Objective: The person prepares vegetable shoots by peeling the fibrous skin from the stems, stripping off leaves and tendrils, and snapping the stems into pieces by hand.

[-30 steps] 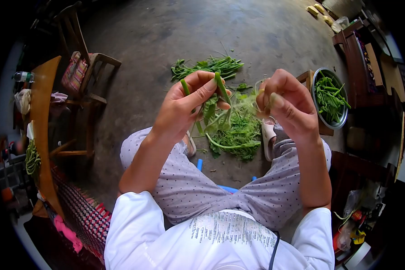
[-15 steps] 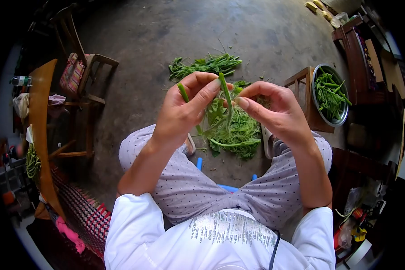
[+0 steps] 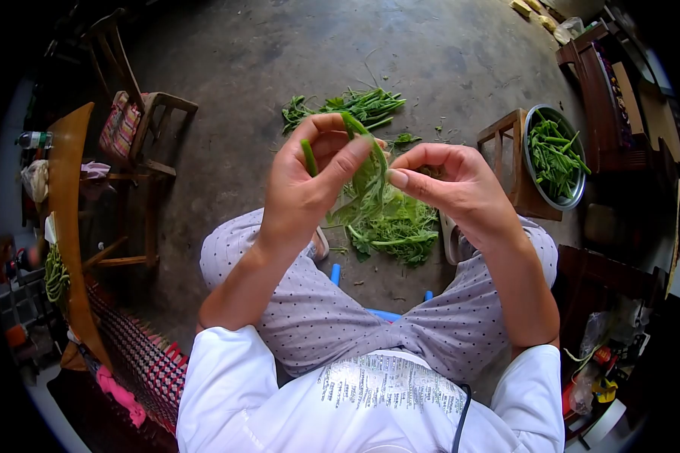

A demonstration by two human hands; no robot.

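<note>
My left hand [image 3: 311, 170] is closed around green leafy-vegetable stems, with one cut end sticking out past the palm. A longer stem [image 3: 375, 162] with a leaf on it bends over from the thumb and forefinger. My right hand [image 3: 457, 185] pinches at the edge of that stem, thumb and forefinger pressed together; whatever thin piece sits between them is too small to make out. Beneath both hands, a heap of stringy green trimmings [image 3: 400, 234] lies on the floor between my feet. Farther ahead rests a bundle of uncut greens [image 3: 366, 106].
To the right, a metal basin [image 3: 580, 186] of green stems stands on a wooden stool [image 3: 538, 208]. A wooden chair [image 3: 170, 98] and a table edge [image 3: 72, 196] are on the left. Dark wooden furniture [image 3: 601, 143] lines the right side.
The stem in my left hand has tilted to the left and a leaf now hangs beside it. My right hand has shifted slightly left, still pinching.
</note>
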